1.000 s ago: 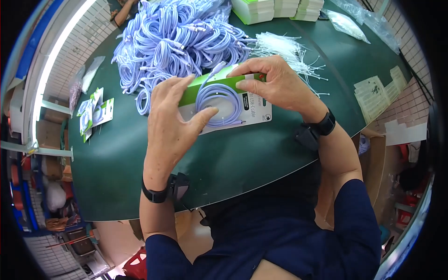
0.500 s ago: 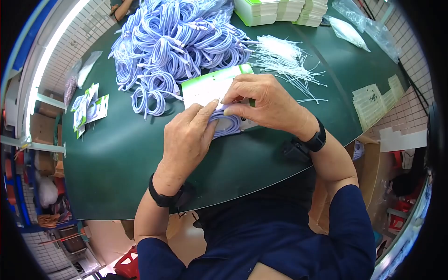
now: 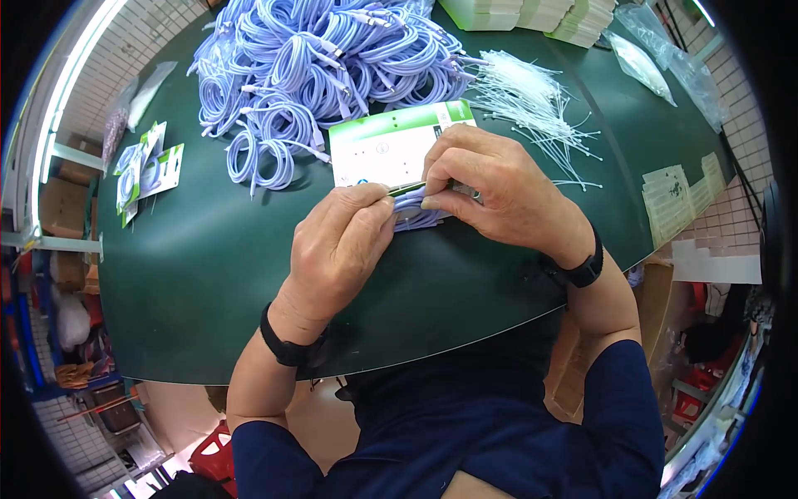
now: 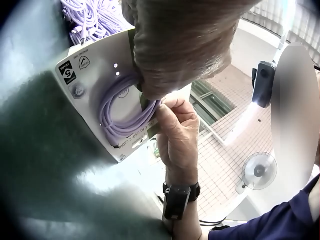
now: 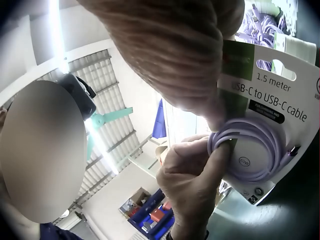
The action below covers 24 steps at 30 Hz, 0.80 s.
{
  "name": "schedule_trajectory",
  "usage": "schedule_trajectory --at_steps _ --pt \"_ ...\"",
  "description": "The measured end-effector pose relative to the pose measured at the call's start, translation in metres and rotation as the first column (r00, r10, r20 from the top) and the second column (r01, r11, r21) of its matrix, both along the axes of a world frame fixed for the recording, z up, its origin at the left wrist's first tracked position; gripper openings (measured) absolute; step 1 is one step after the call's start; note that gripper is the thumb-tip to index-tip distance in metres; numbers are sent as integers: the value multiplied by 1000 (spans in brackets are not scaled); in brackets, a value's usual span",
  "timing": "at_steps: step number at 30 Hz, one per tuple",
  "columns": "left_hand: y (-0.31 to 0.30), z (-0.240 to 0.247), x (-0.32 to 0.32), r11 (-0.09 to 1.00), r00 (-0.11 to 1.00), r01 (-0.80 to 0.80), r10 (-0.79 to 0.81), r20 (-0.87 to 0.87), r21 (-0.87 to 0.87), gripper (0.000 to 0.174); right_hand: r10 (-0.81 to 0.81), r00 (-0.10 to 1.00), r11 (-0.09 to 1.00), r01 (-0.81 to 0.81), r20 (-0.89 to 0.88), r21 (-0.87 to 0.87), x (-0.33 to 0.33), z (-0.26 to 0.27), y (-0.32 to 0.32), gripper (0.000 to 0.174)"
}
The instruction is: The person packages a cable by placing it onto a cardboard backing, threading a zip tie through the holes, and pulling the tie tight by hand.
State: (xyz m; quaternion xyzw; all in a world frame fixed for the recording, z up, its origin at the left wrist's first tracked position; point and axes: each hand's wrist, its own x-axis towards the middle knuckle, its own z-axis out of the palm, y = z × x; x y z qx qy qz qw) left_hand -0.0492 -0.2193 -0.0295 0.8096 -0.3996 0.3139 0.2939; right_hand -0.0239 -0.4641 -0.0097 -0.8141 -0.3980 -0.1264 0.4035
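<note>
Left hand (image 3: 341, 248): fingers bent, thumb and fingertips closed together, pinching the cable (image 5: 275, 145) at one edge of its coil; thumb lies over the coil's inner side. Right hand (image 3: 503, 179): fingers curled, thumb and forefinger brought together on the coil just beside the left fingertips. Exact right fingertip contact partly hidden.

Cable: purple, wound in a coil, lying against the front of a card (image 5: 240, 105), between the two hands, over the table (image 3: 208, 283). Card tilted; front reads "1.5 meter", "USB-C to USB-C cable", hang slot at one end. One plug end stands out dark at the coil's side. Beyond the fingers, head view, a white panel (image 3: 378, 158) with a green band.

Black band on each wrist. Past the panel, a large heap (image 3: 307, 58) of purple coils, a few single ones at its near side. Right of the heap, white ties (image 3: 524, 87), scattered; behind them, stacked cards (image 3: 532, 15). Far right: a white bag (image 3: 644, 71), then a printed sheet (image 3: 677, 200) at the table's edge. Far left: carded cables (image 3: 150, 170), overlapping.
</note>
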Motion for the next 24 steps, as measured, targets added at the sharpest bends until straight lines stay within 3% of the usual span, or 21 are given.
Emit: schedule_trajectory --at_steps 15,18,24 --pt "1 3 1 998 1000 -17 17 -7 58 20 48 999 999 -48 6 -13 1 9 0 21" --pt "3 3 0 998 999 -7 10 -53 59 19 -48 999 996 46 18 71 3 20 -8 16" --pt "1 8 -3 999 999 1 1 -51 38 22 -270 963 963 270 -16 0 -5 54 -48 11"
